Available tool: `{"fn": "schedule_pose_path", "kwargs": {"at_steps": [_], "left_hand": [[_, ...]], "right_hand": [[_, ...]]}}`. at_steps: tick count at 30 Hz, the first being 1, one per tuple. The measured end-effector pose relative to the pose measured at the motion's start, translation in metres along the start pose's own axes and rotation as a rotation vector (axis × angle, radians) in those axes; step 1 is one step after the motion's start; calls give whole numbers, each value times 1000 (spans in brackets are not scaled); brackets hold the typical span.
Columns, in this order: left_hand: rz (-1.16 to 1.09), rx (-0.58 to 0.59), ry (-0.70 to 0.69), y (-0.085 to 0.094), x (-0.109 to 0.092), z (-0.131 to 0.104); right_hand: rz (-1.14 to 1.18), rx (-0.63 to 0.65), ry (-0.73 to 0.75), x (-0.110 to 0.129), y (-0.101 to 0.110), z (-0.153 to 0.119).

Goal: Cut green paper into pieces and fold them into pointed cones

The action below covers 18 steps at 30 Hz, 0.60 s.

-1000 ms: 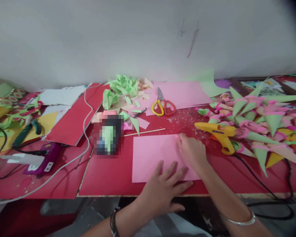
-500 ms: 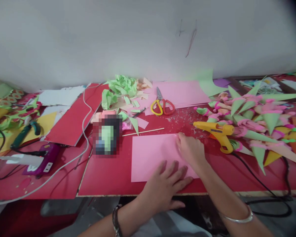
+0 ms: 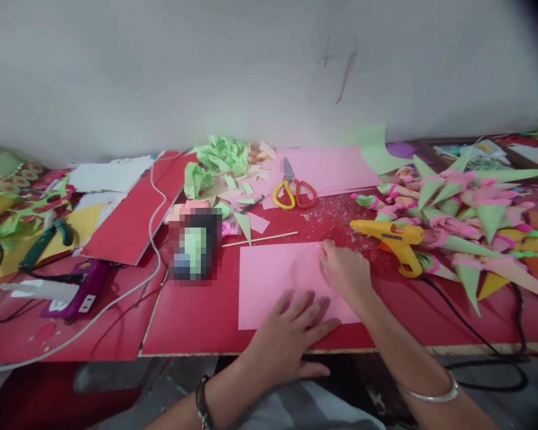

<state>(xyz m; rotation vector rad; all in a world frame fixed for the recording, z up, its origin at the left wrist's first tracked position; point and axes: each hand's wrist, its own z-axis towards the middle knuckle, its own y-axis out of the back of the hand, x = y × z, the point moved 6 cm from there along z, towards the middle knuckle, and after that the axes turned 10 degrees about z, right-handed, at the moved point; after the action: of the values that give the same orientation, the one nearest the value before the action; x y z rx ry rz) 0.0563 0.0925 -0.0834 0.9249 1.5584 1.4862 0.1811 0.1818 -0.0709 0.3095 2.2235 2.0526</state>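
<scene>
A pink sheet of paper (image 3: 269,280) lies on the red table in front of me. My left hand (image 3: 291,334) rests flat on its near edge, fingers spread, thumb hanging off toward me. My right hand (image 3: 347,272) is at the sheet's far right part, its fingers curled together with the tips at the paper's far edge; the hand covers that corner. Right of it lies a yellow glue gun (image 3: 397,239), its nozzle pointing left. Beyond the sheet is a thin wooden stick (image 3: 269,239).
Scissors (image 3: 291,190) lie near more pink paper (image 3: 336,167). Paper cones (image 3: 466,209) are heaped at right. Crumpled green paper (image 3: 222,156) sits at the back. At left are a red board (image 3: 137,209), pliers (image 3: 45,245), a purple power strip (image 3: 83,292) and a white cable (image 3: 116,316).
My left hand has slid slightly to the left and toward me across the pink paper. My right hand stays at about the same spot on the sheet.
</scene>
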Motion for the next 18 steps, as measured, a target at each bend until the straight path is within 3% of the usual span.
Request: {"fn": "schedule_pose_path", "kwargs": {"at_steps": [9, 18], "left_hand": [[33, 10, 17, 11, 22, -29], [171, 63, 77, 16, 46, -78]], "right_hand": [[1, -11, 15, 0, 0, 0], [13, -9, -3, 0, 0, -2]]}}
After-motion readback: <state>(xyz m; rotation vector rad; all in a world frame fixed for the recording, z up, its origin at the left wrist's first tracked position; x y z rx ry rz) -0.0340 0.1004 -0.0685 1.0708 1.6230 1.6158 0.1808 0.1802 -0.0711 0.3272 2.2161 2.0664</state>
